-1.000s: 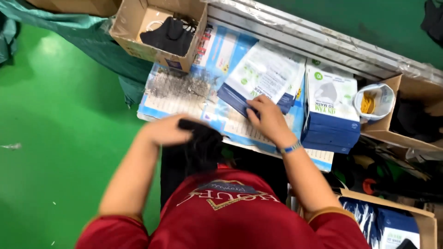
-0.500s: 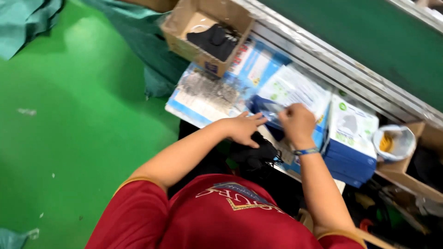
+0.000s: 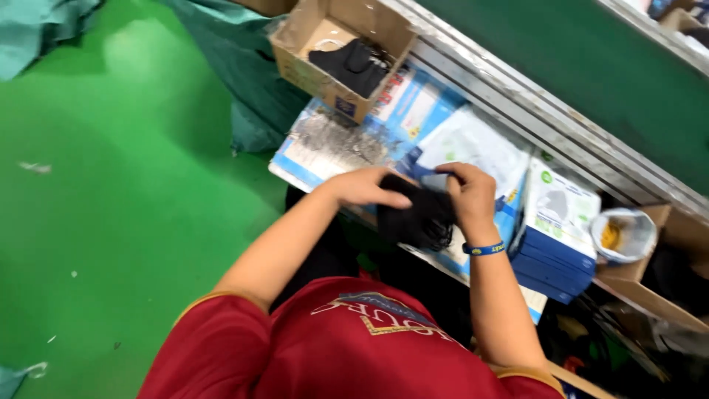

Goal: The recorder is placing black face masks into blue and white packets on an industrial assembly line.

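Note:
A bundle of black fabric items [image 3: 419, 218] is held between both hands over the near edge of a work surface. My left hand [image 3: 365, 187] grips its left side. My right hand [image 3: 469, 193], with a blue wristband, pinches its top right together with the edge of a blue and white flat pouch [image 3: 473, 144]. The black bundle hangs down below the hands, its straps showing at the bottom.
An open cardboard box [image 3: 314, 59] with black items stands at the back left. Blue and white printed sheets [image 3: 332, 144] cover the surface. A stack of blue and white boxes [image 3: 557, 229] and a white cup [image 3: 624, 236] stand at the right. A metal rail [image 3: 532, 111] borders a green belt.
The view has swung left and down. Both hands have come together and lifted the black bundle against the pouch; a second ago the left hand pressed the bundle lower, apart from the right.

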